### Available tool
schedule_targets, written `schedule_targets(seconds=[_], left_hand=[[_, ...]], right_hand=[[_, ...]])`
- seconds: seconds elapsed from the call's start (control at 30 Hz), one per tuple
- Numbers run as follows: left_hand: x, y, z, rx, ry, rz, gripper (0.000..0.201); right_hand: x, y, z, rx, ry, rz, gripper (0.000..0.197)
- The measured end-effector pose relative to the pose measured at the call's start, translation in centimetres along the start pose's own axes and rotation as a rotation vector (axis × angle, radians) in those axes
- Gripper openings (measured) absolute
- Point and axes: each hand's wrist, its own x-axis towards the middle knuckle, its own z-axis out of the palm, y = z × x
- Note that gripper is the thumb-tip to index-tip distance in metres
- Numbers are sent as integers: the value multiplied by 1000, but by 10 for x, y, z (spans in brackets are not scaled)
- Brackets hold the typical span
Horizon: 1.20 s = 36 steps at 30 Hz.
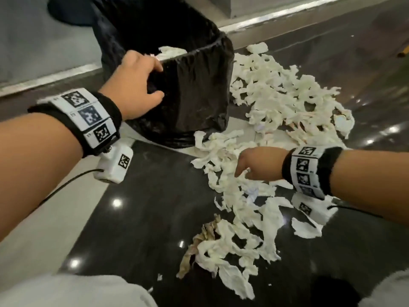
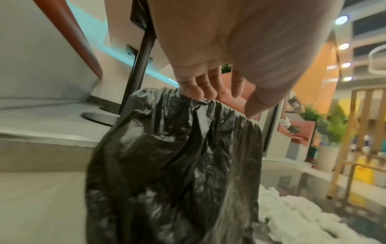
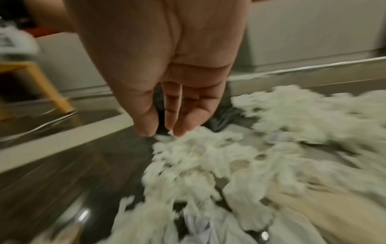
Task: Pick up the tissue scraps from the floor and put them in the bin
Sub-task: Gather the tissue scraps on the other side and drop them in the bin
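Note:
A bin (image 1: 199,89) lined with a black bag (image 2: 177,156) stands on the dark glossy floor, with a few white tissue pieces (image 1: 171,52) inside it. My left hand (image 1: 158,82) grips the bin's near rim, its fingers (image 2: 198,92) curled over the bag's edge. White tissue scraps (image 1: 278,96) lie in a wide heap to the right of the bin and trail toward me (image 1: 234,247). My right hand (image 1: 240,171) hangs over the middle of the trail. Its fingers (image 3: 181,125) point straight down and touch the scraps (image 3: 198,148), holding nothing.
A metal-edged step (image 1: 254,21) runs behind the bin. A pale floor strip (image 1: 33,218) lies at the left. A brownish crumpled scrap (image 1: 199,240) sits among the white ones. My grey-clad knees (image 1: 66,291) are at the bottom. A yellow wooden leg (image 3: 48,85) stands nearby.

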Motion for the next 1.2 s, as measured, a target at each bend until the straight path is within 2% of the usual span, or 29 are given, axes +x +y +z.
schedule_targets(seconds=[0.1, 0.17, 0.27, 0.37, 0.43, 0.5, 0.6, 0.63, 0.7, 0.73, 0.8, 0.9, 1.03, 1.13, 1.2], left_hand=[[-39, -3, 1, 93, -80, -136, 44], [-74, -6, -1, 193, -214, -196, 41], [-120, 2, -8, 341, -462, -224, 33], [-154, 18, -3, 382, -540, -262, 30], [-169, 25, 19, 396, -593, -192, 31], [-180, 30, 61, 454, -662, -20, 37], [-197, 49, 144, 443, -694, 269, 65], [-202, 58, 166, 447, -736, 304, 76], [-216, 77, 202, 365, -893, 192, 91], [-221, 86, 212, 308, -931, 100, 91], [-230, 93, 222, 268, -910, -11, 68], [-231, 86, 217, 256, -882, 11, 35], [-220, 69, 187, 170, -780, -75, 17], [-221, 65, 169, 110, -648, -223, 2], [-226, 67, 161, 73, -566, -278, 16]], right_hand=[[24, -13, 21, -184, -58, -292, 41], [30, -18, 31, -289, -85, -421, 45], [23, -14, 42, -335, -164, -449, 54], [12, -16, 45, -278, -140, -468, 62], [11, -15, 50, -253, -99, -473, 62], [16, -12, 58, -260, -74, -450, 61], [19, -6, 77, -280, -53, -429, 60], [21, -3, 80, -307, -44, -433, 61], [19, 3, 82, -352, -55, -439, 62], [15, 9, 81, -342, -54, -419, 63], [10, 21, 79, -339, -41, -382, 62], [5, 33, 83, -293, -16, -325, 62], [8, 30, 94, -283, 19, -364, 68], [8, 15, 99, -372, -65, -448, 83], [4, 7, 104, -494, -182, -496, 88]])
